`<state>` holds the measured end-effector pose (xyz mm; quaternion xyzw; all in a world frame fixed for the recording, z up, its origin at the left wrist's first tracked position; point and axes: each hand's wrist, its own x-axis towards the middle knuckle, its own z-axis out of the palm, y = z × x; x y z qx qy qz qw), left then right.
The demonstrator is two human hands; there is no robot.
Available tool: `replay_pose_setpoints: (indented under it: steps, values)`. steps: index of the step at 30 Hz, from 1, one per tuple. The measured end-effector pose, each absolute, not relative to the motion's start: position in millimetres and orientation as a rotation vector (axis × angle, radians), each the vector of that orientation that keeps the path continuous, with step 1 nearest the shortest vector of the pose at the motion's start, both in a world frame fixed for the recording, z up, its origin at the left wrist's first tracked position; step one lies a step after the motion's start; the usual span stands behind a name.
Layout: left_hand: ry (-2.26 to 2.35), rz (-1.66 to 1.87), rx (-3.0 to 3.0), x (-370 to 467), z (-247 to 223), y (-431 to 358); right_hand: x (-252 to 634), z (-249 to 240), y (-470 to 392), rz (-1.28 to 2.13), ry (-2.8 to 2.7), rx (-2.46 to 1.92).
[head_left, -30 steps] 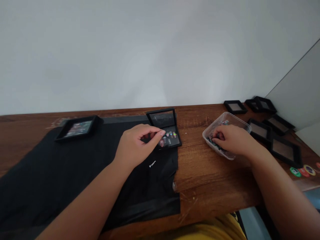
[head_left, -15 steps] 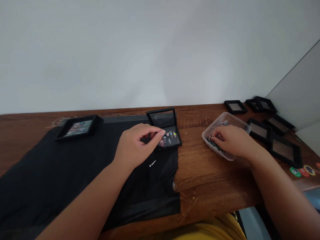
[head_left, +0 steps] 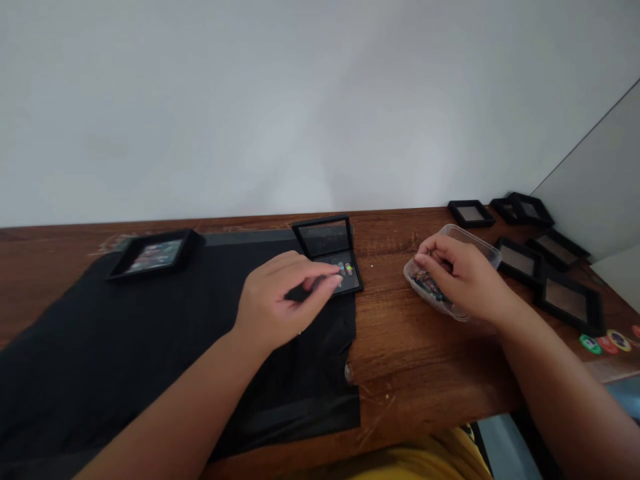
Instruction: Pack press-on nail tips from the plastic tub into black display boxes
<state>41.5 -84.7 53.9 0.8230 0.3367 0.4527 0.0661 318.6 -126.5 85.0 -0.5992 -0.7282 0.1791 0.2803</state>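
A small black hinged case [head_left: 356, 289] stands with its lid up on the black cloth, several small colourful glossy pieces [head_left: 349, 269] lying in it. My left hand [head_left: 280, 303] reaches over the case's left side, thumb and index finger pinched together above the pieces; whatever sits at the fingertips is too small to make out. At the right, my right hand [head_left: 463, 273] is over a clear plastic tub [head_left: 410, 268] that contains many small mixed pieces [head_left: 429, 285]. Its thumb and fingertips are pressed together above the rim, and I cannot see what they hold.
A black frame [head_left: 185, 243] with small pieces inside lies on the black cloth [head_left: 125, 347] at left. Several black frames [head_left: 570, 300] cluster right of the tub. Round coloured stickers [head_left: 620, 340] are at the table's right edge. A pale wall [head_left: 300, 107] rises behind.
My right hand has risen from inside the tub to above its rim. My left hand has shifted slightly right and lower over the case, covering more of the pieces.
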Motion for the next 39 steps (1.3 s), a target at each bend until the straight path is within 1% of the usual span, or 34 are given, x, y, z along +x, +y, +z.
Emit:
replay_pose_setpoints:
  steps: [5,9,12,15,18,25,33,39]
  values:
    - [0.833,1.412,2.662,55.5,51.2,-104.1,291.5,80.2,-145.0,0.711,-1.963,-1.052]
    - [0.756,1.369,2.805,53.3,41.6,-114.3,272.4,76.7,-158.9,0.877,-1.979,-0.861]
    - [0.663,1.29,2.932,45.3,41.8,-117.5,265.6,74.1,-162.7,0.999,-1.956,-0.849]
    - [0.506,1.381,2.951,42.3,50.2,-118.2,263.0,70.7,-163.7,1.17,-1.862,-0.872]
    - [0.45,1.444,2.903,46.6,59.0,-116.8,262.3,68.1,-164.6,1.361,-1.745,-0.865]
    - [0.409,1.456,2.874,53.2,62.9,-113.4,260.3,68.8,-162.1,1.713,-1.552,-0.841]
    - [0.555,1.476,2.752,57.6,52.8,-112.2,253.6,58.7,-155.9,1.855,-1.352,-0.856]
    - [0.514,1.445,2.747,57.5,51.3,-107.7,256.0,54.5,-153.7,1.828,-1.401,-0.918]
